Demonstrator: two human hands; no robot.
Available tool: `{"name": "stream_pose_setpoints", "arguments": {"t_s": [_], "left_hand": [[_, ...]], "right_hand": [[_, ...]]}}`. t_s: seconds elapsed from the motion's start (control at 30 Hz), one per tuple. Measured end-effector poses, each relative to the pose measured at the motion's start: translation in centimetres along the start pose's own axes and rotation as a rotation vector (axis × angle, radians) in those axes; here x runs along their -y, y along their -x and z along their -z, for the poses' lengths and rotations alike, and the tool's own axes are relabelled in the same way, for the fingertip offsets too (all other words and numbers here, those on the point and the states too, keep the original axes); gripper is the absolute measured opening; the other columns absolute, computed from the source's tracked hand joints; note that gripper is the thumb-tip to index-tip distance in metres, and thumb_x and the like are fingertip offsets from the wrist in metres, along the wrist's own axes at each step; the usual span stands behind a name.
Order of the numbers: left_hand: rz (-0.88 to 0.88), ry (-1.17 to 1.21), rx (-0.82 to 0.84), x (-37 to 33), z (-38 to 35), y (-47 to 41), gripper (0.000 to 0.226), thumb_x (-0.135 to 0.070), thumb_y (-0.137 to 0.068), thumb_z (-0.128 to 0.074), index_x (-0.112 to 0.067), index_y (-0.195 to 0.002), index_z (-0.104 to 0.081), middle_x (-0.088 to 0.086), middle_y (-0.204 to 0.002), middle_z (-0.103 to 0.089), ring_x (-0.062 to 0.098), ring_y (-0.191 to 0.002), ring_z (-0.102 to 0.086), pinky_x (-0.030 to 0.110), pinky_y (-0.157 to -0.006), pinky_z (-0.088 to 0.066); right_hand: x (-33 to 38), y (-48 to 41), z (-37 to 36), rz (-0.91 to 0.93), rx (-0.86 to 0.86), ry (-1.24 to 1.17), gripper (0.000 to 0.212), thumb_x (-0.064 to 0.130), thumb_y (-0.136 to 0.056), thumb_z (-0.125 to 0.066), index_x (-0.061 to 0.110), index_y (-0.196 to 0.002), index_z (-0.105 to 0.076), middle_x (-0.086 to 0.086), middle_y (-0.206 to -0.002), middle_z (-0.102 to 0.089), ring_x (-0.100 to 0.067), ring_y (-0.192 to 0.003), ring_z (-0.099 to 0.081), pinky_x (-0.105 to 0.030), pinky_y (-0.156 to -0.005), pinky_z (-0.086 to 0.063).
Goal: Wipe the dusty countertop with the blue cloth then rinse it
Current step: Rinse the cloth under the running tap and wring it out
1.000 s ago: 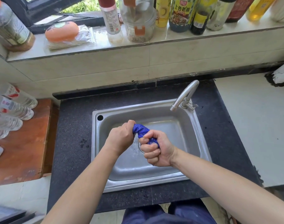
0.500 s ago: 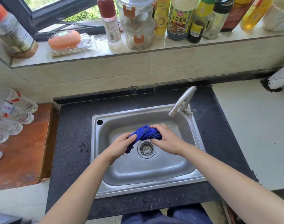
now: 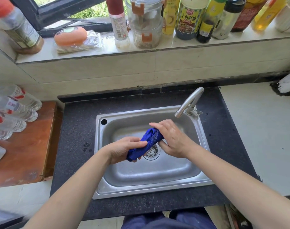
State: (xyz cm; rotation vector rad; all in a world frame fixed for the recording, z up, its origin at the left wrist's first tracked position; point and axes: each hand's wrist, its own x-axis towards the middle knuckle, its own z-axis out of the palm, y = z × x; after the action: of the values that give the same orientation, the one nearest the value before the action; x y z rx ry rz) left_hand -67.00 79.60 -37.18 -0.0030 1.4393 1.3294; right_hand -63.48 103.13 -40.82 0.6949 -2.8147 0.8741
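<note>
The blue cloth [image 3: 147, 143] is bunched into a loose roll over the drain of the steel sink [image 3: 141, 190]. My left hand [image 3: 124, 148] grips its lower left end, thumb on top. My right hand [image 3: 171, 138] holds the upper right end, its fingers over the cloth. The sink is set in a dark speckled countertop [image 3: 74, 138]. The tap [image 3: 189, 101] stands at the sink's back right corner, its spout pointing towards my right hand. No water stream is visible.
A tiled windowsill [image 3: 157, 48] behind the sink carries several sauce bottles and jars. Clear plastic bottles [image 3: 13, 109] lie on a wooden board [image 3: 25, 154] at the left. A pale counter [image 3: 260, 129] lies at the right.
A second ago both fists wrung the cloth in a tight twist. The hands have since loosened and moved apart, and the cloth now hangs unrolled between them.
</note>
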Motion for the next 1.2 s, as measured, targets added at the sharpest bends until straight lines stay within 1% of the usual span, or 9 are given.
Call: {"name": "stream_pose_setpoints", "arguments": {"t_s": [0.1, 0.2, 0.37, 0.57, 0.7, 0.83, 0.97, 1.13, 1.2], "left_hand": [[-0.067, -0.146, -0.057, 0.3, 0.2, -0.6, 0.024, -0.033, -0.088, -0.068, -0.012, -0.098, -0.063, 0.0, -0.073, -0.057, 0.012, -0.061, -0.054, 0.033, -0.066, -0.05], [-0.186, -0.527, -0.271, 0.3, 0.1, -1.4, 0.013, -0.02, -0.097, -0.059, -0.01, -0.105, -0.056, -0.001, -0.08, -0.05, 0.008, -0.062, -0.055, 0.04, -0.067, -0.059], [-0.287, -1.236, -0.463, 1.8, 0.6, -2.2, 0.022, -0.037, -0.102, -0.044, -0.02, -0.115, -0.046, 0.002, -0.103, -0.049, 0.037, -0.083, -0.058, 0.044, -0.073, -0.049], [-0.33, -1.21, -0.569, 2.8, 0.5, -2.7, 0.012, -0.02, -0.1, -0.045, -0.012, -0.109, -0.045, 0.007, -0.1, -0.061, 0.037, -0.082, -0.056, 0.041, -0.066, -0.043], [-0.252, -1.127, -0.637, 3.6, 1.0, -2.6, 0.011, -0.029, -0.098, -0.05, -0.023, -0.098, -0.041, -0.004, -0.092, -0.058, 0.029, -0.077, -0.055, 0.041, -0.067, -0.047], [-0.193, -0.644, -0.597, 4.3, 2.3, -1.7, 0.018, -0.03, -0.087, -0.068, -0.029, -0.097, -0.053, -0.006, -0.081, -0.061, 0.015, -0.068, -0.056, 0.032, -0.066, -0.046], [-0.144, -0.202, -0.448, 3.5, 1.6, -0.9, 0.018, -0.028, -0.102, -0.053, -0.015, -0.113, -0.059, 0.008, -0.074, -0.053, 0.016, -0.062, -0.049, 0.019, -0.055, -0.039], [-0.118, -0.045, -0.331, 2.8, 1.6, -0.7, 0.036, -0.035, -0.084, -0.071, -0.011, -0.101, -0.05, 0.016, -0.084, -0.066, 0.027, -0.067, -0.059, 0.03, -0.06, -0.042], [-0.079, -0.081, -0.257, 2.4, 1.7, -0.6, 0.038, -0.033, -0.083, -0.071, -0.013, -0.098, -0.043, 0.017, -0.09, -0.069, 0.03, -0.068, -0.06, 0.029, -0.054, -0.038]], "right_hand": [[0.5, -0.3, 0.1, -0.047, 0.102, 0.052, 0.041, 0.026, -0.079, -0.047, 0.011, -0.115, -0.058, -0.008, -0.093, -0.056, -0.025, -0.081, -0.051, -0.034, -0.076, -0.043], [1.7, -0.5, -0.5, -0.314, 0.225, -0.006, 0.018, 0.038, -0.075, -0.041, 0.021, -0.078, -0.047, -0.003, -0.07, -0.055, -0.03, -0.066, -0.049, -0.037, -0.059, -0.039], [4.2, -1.0, -1.1, -1.022, 0.306, -1.033, 0.013, 0.027, -0.061, -0.044, 0.017, -0.06, -0.036, 0.0, -0.048, -0.028, -0.014, -0.041, -0.02, -0.018, -0.044, -0.016], [5.6, 0.1, -1.8, -1.076, 0.47, -1.537, 0.011, 0.026, -0.074, -0.03, 0.02, -0.07, -0.039, 0.007, -0.05, -0.02, -0.007, -0.039, -0.013, -0.012, -0.038, -0.011], [3.5, -0.9, -1.5, -0.933, 0.508, -1.005, 0.016, 0.032, -0.069, -0.048, 0.018, -0.076, -0.048, 0.001, -0.059, -0.039, -0.014, -0.047, -0.032, -0.022, -0.045, -0.025], [0.9, -0.3, -1.6, -0.815, 0.344, -0.741, 0.04, 0.024, -0.079, -0.072, 0.027, -0.117, -0.058, 0.007, -0.1, -0.069, -0.014, -0.091, -0.066, -0.032, -0.087, -0.053], [-0.3, 0.2, -1.6, -0.67, 0.282, -0.553, 0.053, 0.019, -0.083, -0.071, 0.028, -0.132, -0.052, 0.004, -0.118, -0.06, -0.012, -0.104, -0.059, -0.033, -0.096, -0.05], [0.3, 0.2, -1.8, -0.496, 0.182, -0.398, 0.055, 0.016, -0.086, -0.06, 0.031, -0.138, -0.046, 0.006, -0.125, -0.041, 0.0, -0.102, -0.051, -0.021, -0.084, -0.048], [0.7, -0.1, -1.7, -0.433, 0.2, -0.299, 0.058, 0.015, -0.086, -0.057, 0.028, -0.141, -0.043, 0.008, -0.132, -0.037, 0.0, -0.111, -0.046, -0.02, -0.093, -0.04]]}}
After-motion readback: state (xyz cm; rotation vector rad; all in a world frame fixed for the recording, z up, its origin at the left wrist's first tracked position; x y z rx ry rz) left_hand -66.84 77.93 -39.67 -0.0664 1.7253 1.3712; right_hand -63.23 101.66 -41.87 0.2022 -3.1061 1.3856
